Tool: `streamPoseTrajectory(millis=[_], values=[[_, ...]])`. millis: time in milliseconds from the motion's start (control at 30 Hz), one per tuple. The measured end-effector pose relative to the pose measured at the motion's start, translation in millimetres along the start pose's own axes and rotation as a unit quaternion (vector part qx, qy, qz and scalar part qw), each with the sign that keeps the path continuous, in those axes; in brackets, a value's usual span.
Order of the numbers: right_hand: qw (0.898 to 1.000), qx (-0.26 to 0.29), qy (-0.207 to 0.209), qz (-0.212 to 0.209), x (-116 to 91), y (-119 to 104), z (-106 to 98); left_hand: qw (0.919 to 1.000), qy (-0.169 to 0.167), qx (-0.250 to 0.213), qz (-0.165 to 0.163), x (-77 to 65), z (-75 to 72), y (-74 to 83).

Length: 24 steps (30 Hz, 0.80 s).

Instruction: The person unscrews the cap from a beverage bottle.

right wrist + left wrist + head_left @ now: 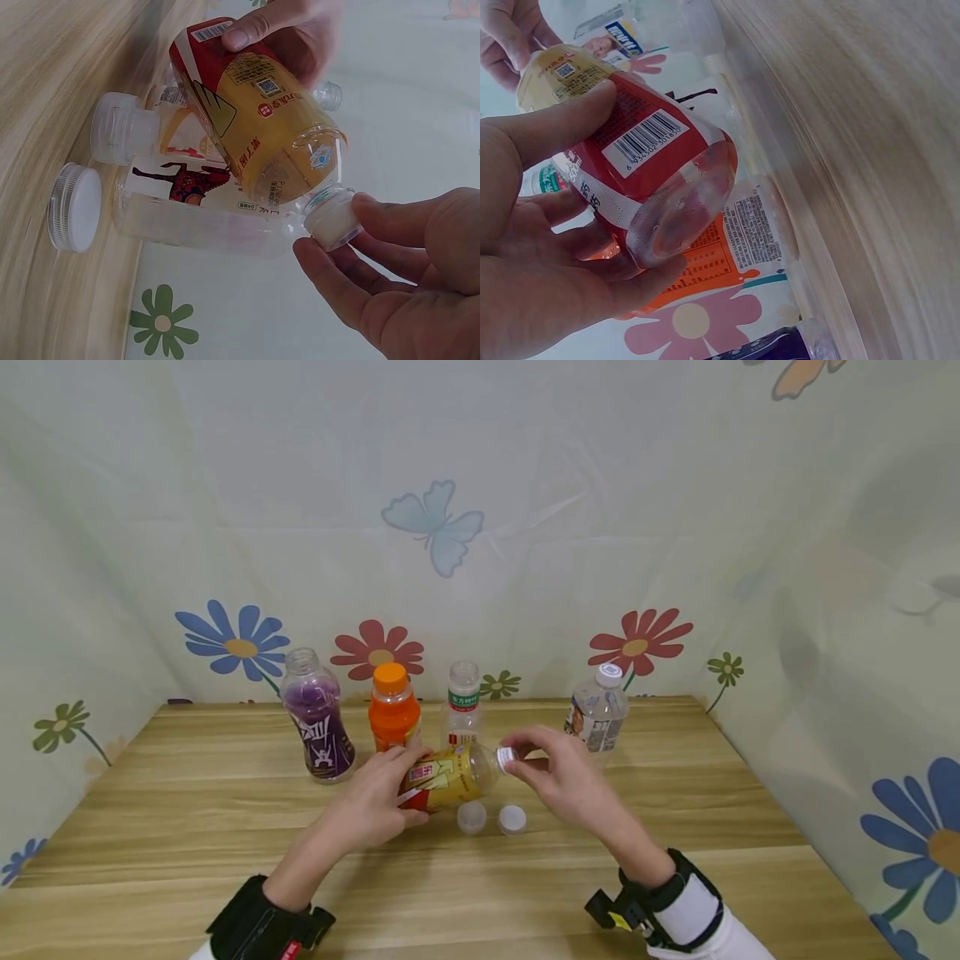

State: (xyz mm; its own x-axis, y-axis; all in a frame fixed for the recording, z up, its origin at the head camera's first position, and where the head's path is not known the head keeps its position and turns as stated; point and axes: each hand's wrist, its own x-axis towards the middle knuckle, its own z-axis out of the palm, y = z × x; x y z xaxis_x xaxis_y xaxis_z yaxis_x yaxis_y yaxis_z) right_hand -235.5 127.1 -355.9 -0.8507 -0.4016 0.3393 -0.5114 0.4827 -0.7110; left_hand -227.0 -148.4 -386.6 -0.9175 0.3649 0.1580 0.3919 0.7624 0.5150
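Note:
My left hand (378, 797) grips a plastic bottle with a yellow and red label (442, 779), tilted on its side above the table. The bottle's clear base faces the left wrist camera, its barcode showing beside my thumb. At the neck, my right hand (566, 777) pinches the white cap (332, 219) between thumb and fingers; the cap sits at the bottle's mouth. Whether it is threaded on or loose I cannot tell. Below the bottle, a translucent cap (472, 817) and a white cap (512, 819) lie on the table.
Behind my hands stand a capless purple bottle (318, 718), an orange bottle with an orange cap (394, 710), a clear capless bottle with a green and red label (463, 702), and a clear white-capped bottle (597, 710) at right. A flowered cloth (525, 568) hangs behind the wooden table (420, 902).

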Motion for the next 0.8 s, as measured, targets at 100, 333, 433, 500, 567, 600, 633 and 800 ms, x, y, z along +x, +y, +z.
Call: streamPoseTrajectory(millis=[100, 333, 433, 500, 567, 600, 633, 800], values=[[1.0, -0.003, 0.002, -0.01, 0.1, -0.7, 0.3, 1.0, 0.001, -0.002, -0.001, 0.1, 0.2, -0.1], [1.0, -0.004, 0.005, -0.024, 0.4, -0.4, 1.1, 1.0, 0.003, 0.0, 0.001, 0.1, -0.3, -0.5], [1.0, -0.004, 0.006, -0.029, 0.3, 0.1, 1.7, 1.0, 0.004, 0.001, -0.001, 0.0, -0.3, -0.5], [0.999, -0.003, 0.006, -0.032, 0.4, -0.1, 2.2, 1.0, 0.004, 0.001, -0.003, -0.1, -0.1, -0.4], [0.999, 0.0, 0.005, -0.037, 0.2, 0.2, 2.6, 1.0, 0.003, 0.001, -0.006, -0.1, -0.1, -0.1], [0.999, 0.003, 0.005, -0.04, 0.2, 0.1, 2.6, 1.0, 0.003, 0.001, -0.007, -0.2, -0.2, 0.0], [0.999, 0.005, 0.006, -0.042, 0.2, 0.0, 2.6, 1.0, 0.003, 0.0, -0.008, -0.2, -0.2, 0.0], [0.998, 0.014, 0.007, -0.053, 0.6, -0.5, 2.4, 1.0, 0.005, 0.002, -0.006, -0.4, -1.0, 0.1]])
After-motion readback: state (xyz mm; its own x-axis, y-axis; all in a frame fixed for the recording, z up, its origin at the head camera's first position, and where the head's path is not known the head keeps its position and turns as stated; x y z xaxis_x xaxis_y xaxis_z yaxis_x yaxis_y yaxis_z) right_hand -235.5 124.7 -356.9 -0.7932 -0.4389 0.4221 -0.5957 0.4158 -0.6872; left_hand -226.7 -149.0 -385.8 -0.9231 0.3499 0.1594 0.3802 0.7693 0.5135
